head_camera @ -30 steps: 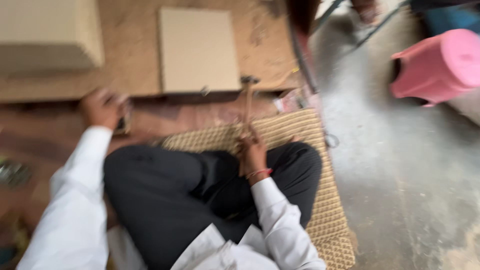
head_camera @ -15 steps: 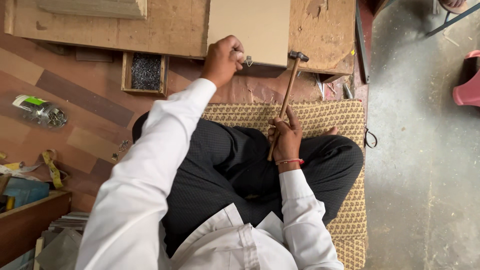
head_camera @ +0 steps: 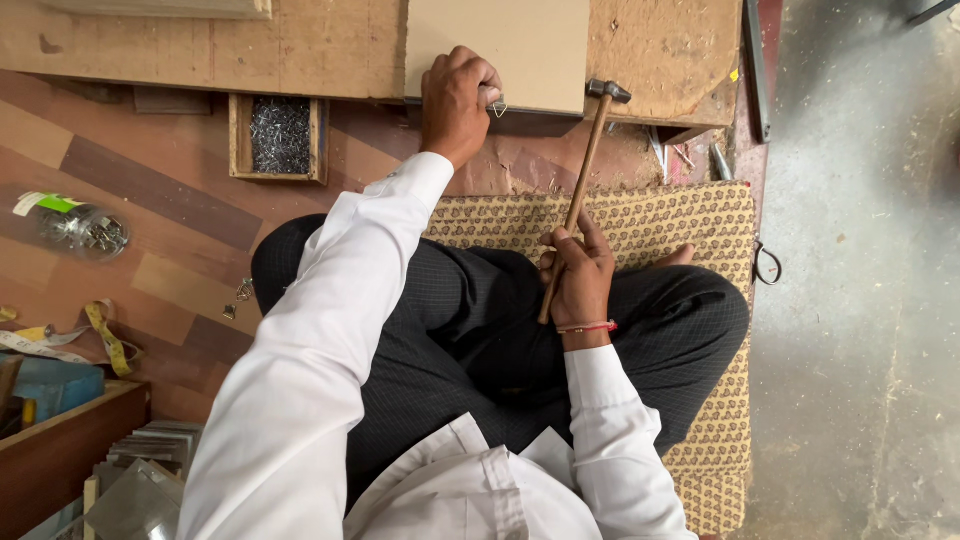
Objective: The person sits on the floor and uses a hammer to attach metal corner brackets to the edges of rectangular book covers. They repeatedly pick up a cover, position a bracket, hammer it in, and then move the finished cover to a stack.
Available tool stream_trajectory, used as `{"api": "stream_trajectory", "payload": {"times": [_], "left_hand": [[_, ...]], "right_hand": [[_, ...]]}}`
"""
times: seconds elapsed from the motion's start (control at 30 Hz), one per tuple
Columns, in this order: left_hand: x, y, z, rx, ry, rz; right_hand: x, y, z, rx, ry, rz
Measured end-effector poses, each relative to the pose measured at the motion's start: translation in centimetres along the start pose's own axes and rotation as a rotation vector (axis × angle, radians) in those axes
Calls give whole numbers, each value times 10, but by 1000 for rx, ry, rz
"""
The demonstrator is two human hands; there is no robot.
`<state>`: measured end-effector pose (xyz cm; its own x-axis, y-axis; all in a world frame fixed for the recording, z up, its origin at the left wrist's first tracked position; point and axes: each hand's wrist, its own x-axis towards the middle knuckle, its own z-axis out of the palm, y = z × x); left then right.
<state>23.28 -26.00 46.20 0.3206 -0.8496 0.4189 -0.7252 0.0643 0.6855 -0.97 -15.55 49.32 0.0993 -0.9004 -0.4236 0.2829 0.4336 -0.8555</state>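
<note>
Hammer (head_camera: 585, 190) beside panel edge (head_camera: 500, 100)

Matt, smooth tan board (head_camera: 520, 45) lies on rough worn chipboard (head_camera: 300, 45); beside it, a wooden-handled hammer (head_camera: 580, 190) with a dull metal head.

A small carpentry workshop is showing here: rough wooden boards (head_camera: 200, 45) are lying on the floor, and beside them a wooden box of nails (head_camera: 279, 135), a measuring tape (head_camera: 100, 335) and a hammer (head_camera: 585, 180).

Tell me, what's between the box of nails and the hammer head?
In the head view, the left hand sits between the nail box and the hammer head, pinching a small metal triangle against the tan board.
</note>
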Motion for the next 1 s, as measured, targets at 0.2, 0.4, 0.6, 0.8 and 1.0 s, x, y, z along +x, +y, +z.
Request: {"api": "stream_trajectory", "payload": {"times": [0.2,0.4,0.6,0.8,1.0], "left_hand": [[-2,3,-3,-5,3,6],[-2,3,-5,-22,-26,-17],[1,2,0,-13,-57,-101],[-1,7,2,60,46,-82],[-2,5,4,52,46,-122]], "right_hand": [[-1,3,-2,-1,3,20],[-5,-3,0,-27,-3,88],[-8,-5,2,-53,13,72],[-25,4,9,-410,89,-254],[-42,-1,15,-954,-11,-835]]}}
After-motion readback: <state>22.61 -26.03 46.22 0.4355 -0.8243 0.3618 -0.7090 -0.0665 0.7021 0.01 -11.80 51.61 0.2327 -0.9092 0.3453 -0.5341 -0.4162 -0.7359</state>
